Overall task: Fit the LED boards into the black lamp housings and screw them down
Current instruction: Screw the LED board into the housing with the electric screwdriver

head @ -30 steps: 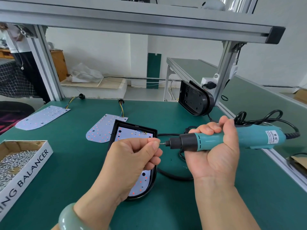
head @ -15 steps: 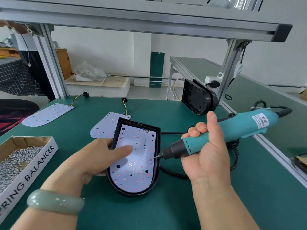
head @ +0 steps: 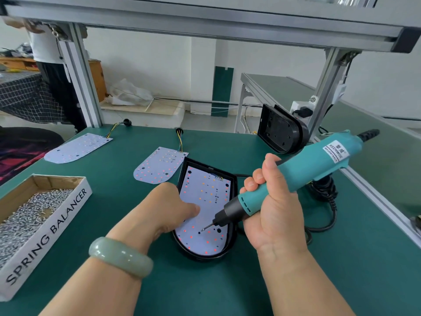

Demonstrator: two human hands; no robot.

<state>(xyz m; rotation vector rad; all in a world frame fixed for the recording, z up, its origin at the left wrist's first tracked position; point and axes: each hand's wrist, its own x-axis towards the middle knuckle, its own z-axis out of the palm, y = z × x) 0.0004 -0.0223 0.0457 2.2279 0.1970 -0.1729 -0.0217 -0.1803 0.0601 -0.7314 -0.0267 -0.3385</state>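
Note:
A black lamp housing (head: 232,245) lies on the green bench in front of me with a white LED board (head: 209,192) seated inside it. My left hand (head: 164,210) rests on the board's left half, thumb pressing the board. My right hand (head: 273,208) grips a teal electric screwdriver (head: 305,172), tilted down to the left. Its bit carries a small screw (head: 203,229) just above a hole near the board's rounded near end. Two loose LED boards (head: 159,167) (head: 77,148) with wire tails lie farther back. An empty black housing (head: 281,133) leans against the frame post.
A cardboard box (head: 57,224) marked SPRING BALANCER, full of several small screws, sits at the left edge. The screwdriver's black cable (head: 328,201) coils on the bench at right. Aluminium frame posts (head: 83,76) stand at the back, with a person behind the left one.
My left hand left the bit tip and dropped onto the board, sliding further over it. The screwdriver tilted downward and its tip moved from the board's right edge to the near end.

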